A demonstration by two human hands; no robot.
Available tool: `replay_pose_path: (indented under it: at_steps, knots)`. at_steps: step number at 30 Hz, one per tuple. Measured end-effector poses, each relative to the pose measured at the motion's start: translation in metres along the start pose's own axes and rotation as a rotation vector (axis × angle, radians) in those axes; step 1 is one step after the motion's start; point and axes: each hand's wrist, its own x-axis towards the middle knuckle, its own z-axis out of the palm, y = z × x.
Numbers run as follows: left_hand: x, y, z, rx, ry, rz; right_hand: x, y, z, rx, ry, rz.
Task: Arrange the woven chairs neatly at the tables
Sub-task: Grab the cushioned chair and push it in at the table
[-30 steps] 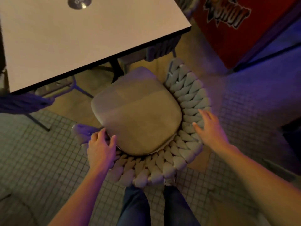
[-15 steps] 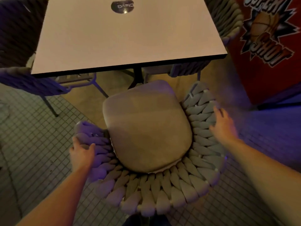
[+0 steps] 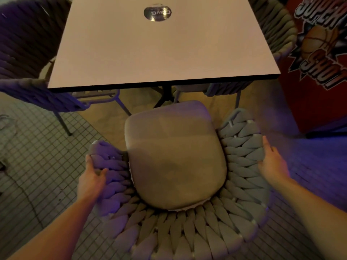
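A grey woven chair (image 3: 240, 166) with a beige seat cushion (image 3: 174, 156) stands right below me, facing the square pale table (image 3: 150, 53). The cushion's front edge sits just short of the table's near edge. My left hand (image 3: 92, 179) grips the chair's left woven arm, thumb on top. On the outer side of the right woven arm rests my right hand (image 3: 272, 162), fingers curled round its rim.
Another woven chair (image 3: 28, 59) stands tucked at the table's left side, and a third (image 3: 276, 30) at the right. A red arcade cabinet (image 3: 319, 81) with a basketball logo stands close on the right. A round sticker (image 3: 157, 12) lies on the tabletop. The floor is small tiles.
The chair has turned to face the table squarely and come closer to it. Both hands have slid outward from the chair's back rim onto its two arms.
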Motion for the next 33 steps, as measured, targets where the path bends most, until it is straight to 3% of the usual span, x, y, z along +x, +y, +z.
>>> replay_pose_path:
  at_steps: [16, 33]
  knots:
    - [0.076, 0.003, -0.037, 0.069, -0.016, 0.136, -0.028, -0.043, 0.025, 0.013, 0.042, 0.074]
    - [0.076, 0.016, -0.035, 0.079, -0.074, 0.182, -0.030, -0.028, 0.026, 0.003, 0.051, 0.076]
